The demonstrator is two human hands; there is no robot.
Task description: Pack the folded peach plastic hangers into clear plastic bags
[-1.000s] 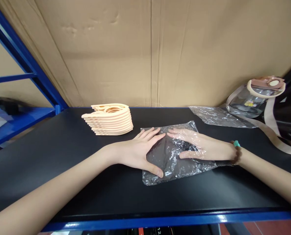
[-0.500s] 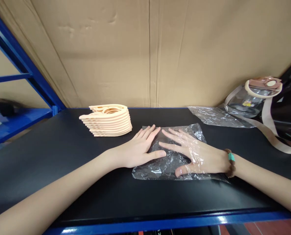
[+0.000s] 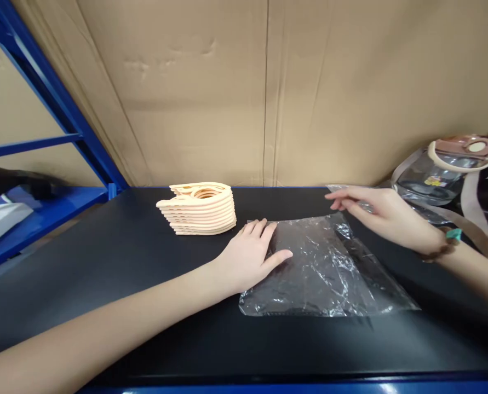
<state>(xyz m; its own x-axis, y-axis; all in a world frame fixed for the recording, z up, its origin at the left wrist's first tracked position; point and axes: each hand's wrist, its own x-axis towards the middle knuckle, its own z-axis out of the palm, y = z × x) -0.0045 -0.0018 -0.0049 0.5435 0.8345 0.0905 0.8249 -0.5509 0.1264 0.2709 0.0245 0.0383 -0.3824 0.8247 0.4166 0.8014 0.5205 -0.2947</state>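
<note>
A clear plastic bag [image 3: 309, 268] lies flat and crinkled on the black tabletop. My left hand [image 3: 252, 254] rests on its left part, palm down, fingers stretched and thumb out to the right. My right hand [image 3: 379, 210] is raised beyond the bag's right edge, fingers loosely extended with the thumb close beneath them, and nothing shows in it. Just behind my left hand sits a neat stack of identical peach-coloured plastic pieces [image 3: 205, 210] with rounded ends and a looped opening; they look like hangers.
At the back right stand a clear bottle [image 3: 432, 178] with a brown lid and a pale strap [image 3: 474, 205]. Another clear plastic sheet or bag lies partly behind my right hand. Cardboard [image 3: 202, 93] walls the back; a blue metal frame [image 3: 58, 98] rises at the left.
My right hand has come out from under the clear film of the bag and moved up and right. The bag's right side now lies flatter. My left hand stays on the bag.
</note>
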